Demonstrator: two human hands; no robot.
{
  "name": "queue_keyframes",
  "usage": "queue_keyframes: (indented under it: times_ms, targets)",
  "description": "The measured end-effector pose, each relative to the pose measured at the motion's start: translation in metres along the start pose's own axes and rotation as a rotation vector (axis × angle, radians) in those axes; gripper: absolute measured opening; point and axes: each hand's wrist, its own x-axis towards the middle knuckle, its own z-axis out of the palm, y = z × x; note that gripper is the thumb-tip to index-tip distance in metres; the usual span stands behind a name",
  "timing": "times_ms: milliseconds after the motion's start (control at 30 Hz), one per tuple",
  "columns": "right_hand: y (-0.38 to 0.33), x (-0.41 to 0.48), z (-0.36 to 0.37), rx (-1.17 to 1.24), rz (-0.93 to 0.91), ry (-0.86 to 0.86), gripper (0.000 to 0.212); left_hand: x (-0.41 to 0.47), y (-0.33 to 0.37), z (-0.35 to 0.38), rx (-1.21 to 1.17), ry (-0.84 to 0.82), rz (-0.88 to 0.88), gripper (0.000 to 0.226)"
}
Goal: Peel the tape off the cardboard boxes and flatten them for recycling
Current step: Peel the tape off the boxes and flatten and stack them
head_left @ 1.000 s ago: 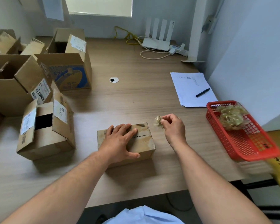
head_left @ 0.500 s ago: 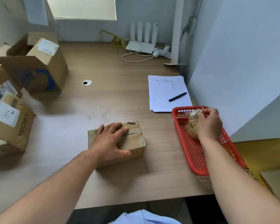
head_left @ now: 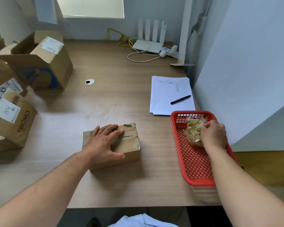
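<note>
Since a second ago my right hand (head_left: 213, 135) has crossed from beside the small box (head_left: 129, 145) into the red basket (head_left: 198, 182), taking the peeled scrap with it. It now sits on the wad of tape (head_left: 193, 130) at the basket's far end, fingers curled down and gripping the wad's near edge. Whether the scrap has come off my fingertips I cannot tell. My left hand (head_left: 105, 141) lies flat on the box top, fingers spread straight and thumb down the near side, pinning it to the table (head_left: 113, 99) just left of the basket. To drop the scrap well, I judge I should press it into the wad so it sticks there instead of to me, then roll my fingers off without lifting the whole lump. The left hand should keep its weight on, since the box is light and could slide. Its top seam looks slit and ragged, so I would check it for leftover tape before flattening. More open boxes (head_left: 39, 66) wait at the left.
</note>
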Motion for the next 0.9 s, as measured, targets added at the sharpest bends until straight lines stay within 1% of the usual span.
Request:
queue_keyframes:
  times_ms: [133,233,300,367,400,433,500,533,600,667,733,833,900]
  targets:
    - [-0.002,-0.004,-0.015,-0.048,0.016,0.007,0.041,0.0,-0.001,0.0,0.005,-0.014,0.003,0.112]
    - [-0.009,-0.017,-0.024,0.02,0.023,0.073,0.045,0.0,-0.002,-0.002,0.021,-0.028,0.015,0.113]
    - [-0.024,-0.029,-0.026,0.136,-0.069,0.142,0.043,-0.001,-0.003,-0.003,0.027,-0.037,0.033,0.113]
    - [-0.049,-0.047,-0.023,0.256,-0.248,0.124,0.036,-0.002,-0.006,-0.003,0.025,-0.048,0.064,0.112]
    - [-0.063,-0.06,-0.019,0.297,-0.341,0.057,0.036,-0.004,-0.007,-0.004,0.03,-0.061,0.081,0.112]
    - [-0.078,-0.076,-0.013,0.326,-0.417,-0.057,0.041,-0.005,-0.009,-0.004,0.04,-0.075,0.095,0.11]
    - [-0.106,-0.11,0.003,0.308,-0.513,-0.345,0.061,-0.009,-0.012,-0.005,0.071,-0.089,0.122,0.103]
    - [-0.117,-0.125,0.013,0.27,-0.557,-0.445,0.071,-0.011,-0.014,-0.005,0.088,-0.09,0.133,0.102]
    - [-0.132,-0.146,0.033,0.218,-0.613,-0.566,0.086,-0.017,-0.02,-0.006,0.118,-0.082,0.153,0.107]
    - [-0.136,-0.159,0.049,0.179,-0.621,-0.653,0.093,-0.028,-0.031,-0.008,0.111,-0.051,0.148,0.112]
    - [-0.133,-0.167,0.06,0.174,-0.595,-0.694,0.097,-0.041,-0.047,-0.01,0.046,0.005,0.081,0.116]
    - [-0.134,-0.173,0.065,0.237,-0.542,-0.692,0.102,-0.063,-0.075,-0.008,-0.164,0.107,-0.098,0.135]
    - [-0.135,-0.174,0.067,0.286,-0.499,-0.692,0.104,-0.074,-0.088,-0.004,-0.346,0.122,-0.21,0.144]
